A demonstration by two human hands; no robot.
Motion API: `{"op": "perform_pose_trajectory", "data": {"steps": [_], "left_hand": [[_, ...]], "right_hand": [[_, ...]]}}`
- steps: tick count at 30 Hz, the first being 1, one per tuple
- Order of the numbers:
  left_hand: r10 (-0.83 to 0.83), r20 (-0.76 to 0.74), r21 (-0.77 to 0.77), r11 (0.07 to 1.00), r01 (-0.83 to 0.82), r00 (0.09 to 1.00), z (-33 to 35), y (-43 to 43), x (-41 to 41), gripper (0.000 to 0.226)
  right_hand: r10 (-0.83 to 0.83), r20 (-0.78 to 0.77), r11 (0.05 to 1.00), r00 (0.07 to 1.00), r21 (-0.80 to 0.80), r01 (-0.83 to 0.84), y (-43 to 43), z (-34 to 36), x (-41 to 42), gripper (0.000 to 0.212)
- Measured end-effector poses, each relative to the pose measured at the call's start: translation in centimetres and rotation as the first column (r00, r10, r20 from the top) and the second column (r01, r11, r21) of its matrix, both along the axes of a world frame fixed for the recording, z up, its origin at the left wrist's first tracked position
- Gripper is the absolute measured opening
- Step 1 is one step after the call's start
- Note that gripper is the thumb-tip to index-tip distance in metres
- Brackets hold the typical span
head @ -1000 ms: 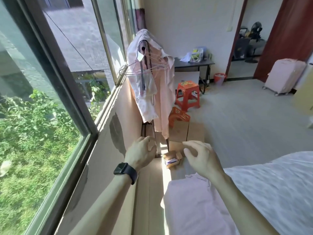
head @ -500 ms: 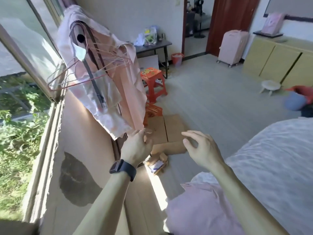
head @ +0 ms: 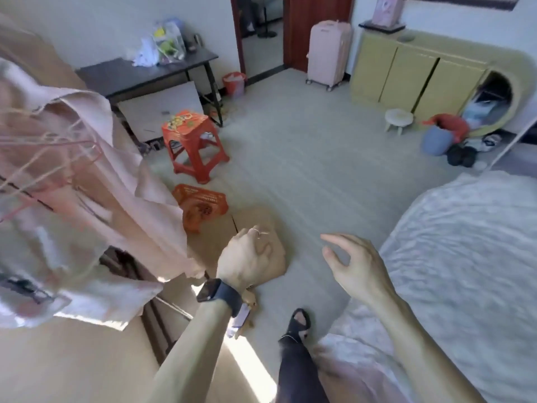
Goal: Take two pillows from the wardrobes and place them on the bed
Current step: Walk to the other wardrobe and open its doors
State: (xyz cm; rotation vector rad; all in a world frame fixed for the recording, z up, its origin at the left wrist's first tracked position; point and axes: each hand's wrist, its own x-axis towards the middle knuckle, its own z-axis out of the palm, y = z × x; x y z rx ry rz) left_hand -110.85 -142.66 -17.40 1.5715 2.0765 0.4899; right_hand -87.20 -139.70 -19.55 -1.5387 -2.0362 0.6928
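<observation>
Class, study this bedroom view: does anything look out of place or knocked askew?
Yes. A small orange stool lies tipped on its side on the floor, below the upright orange stool. Flattened cardboard is spread on the floor beside it, under the left hand.

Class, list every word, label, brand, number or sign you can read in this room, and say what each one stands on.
Nothing here can be quoted with confidence.
Upright orange stool: colourful print on the seat, too blurred to read.
Tipped orange stool: pale lettering on its side, too blurred to read.
Smartwatch: screen dark, no text.
Pink box on the yellow cabinet: print too small to read.
</observation>
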Motion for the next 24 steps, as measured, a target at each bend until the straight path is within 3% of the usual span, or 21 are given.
{"op": "perform_pose_trajectory", "data": {"steps": [7,15,24], "left_hand": [[-0.138,0.119,-0.029,0.989,0.143,0.983,-0.6,23.4,2.8,0.030],[-0.252,0.151,-0.109,0.957,0.270,0.956,-0.2,42.5,7.7,0.031],[-0.536,0.143,0.005,0.841,0.541,0.832,-0.1,67.0,17.3,0.031]], "right_hand": [[-0.153,-0.002,0.988,0.988,-0.003,0.153,19.4,1.0,2.2,0.030],[-0.282,0.015,0.958,0.959,-0.056,0.283,35.9,2.6,6.6,0.030],[-0.542,0.008,0.840,0.840,-0.033,0.542,53.5,2.7,14.9,0.028]]}}
